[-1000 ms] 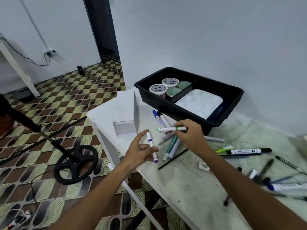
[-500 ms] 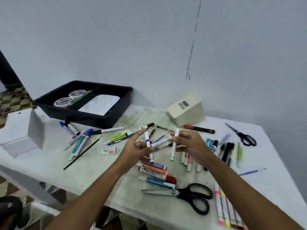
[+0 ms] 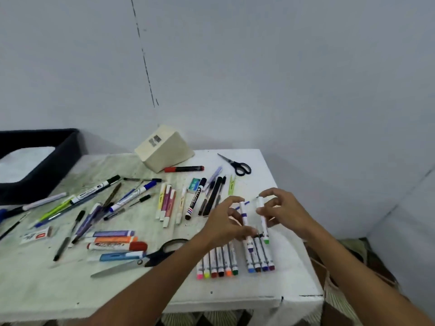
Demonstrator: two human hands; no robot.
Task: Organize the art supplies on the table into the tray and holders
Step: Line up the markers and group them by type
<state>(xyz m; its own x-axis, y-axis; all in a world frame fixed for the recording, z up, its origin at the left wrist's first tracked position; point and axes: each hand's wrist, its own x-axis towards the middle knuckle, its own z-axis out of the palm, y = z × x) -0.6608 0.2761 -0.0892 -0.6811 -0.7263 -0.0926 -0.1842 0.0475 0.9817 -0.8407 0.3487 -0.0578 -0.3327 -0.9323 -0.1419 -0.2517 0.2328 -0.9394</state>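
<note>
My left hand (image 3: 226, 222) pinches a white marker with a purple band (image 3: 244, 220), held nearly upright. My right hand (image 3: 284, 212) pinches a white marker with a green tip (image 3: 263, 220) just beside it. Both hover over a row of coloured markers (image 3: 235, 257) lying side by side near the table's right front. The black tray (image 3: 61, 158) sits at the far left, partly out of frame. A cream holder block (image 3: 164, 148) lies on its side at the back.
Many pens and markers (image 3: 113, 201) lie scattered over the white table (image 3: 259, 292). Large black-handled scissors (image 3: 141, 260) lie front centre, small scissors (image 3: 235, 164) at the back right. A red-and-black marker (image 3: 183, 169) rests by the holder block. The table's right edge drops to patterned floor.
My view swung right from the tray end to the table's right end. Both hands moved right with their markers, and the green-tipped marker turned from level to upright.
</note>
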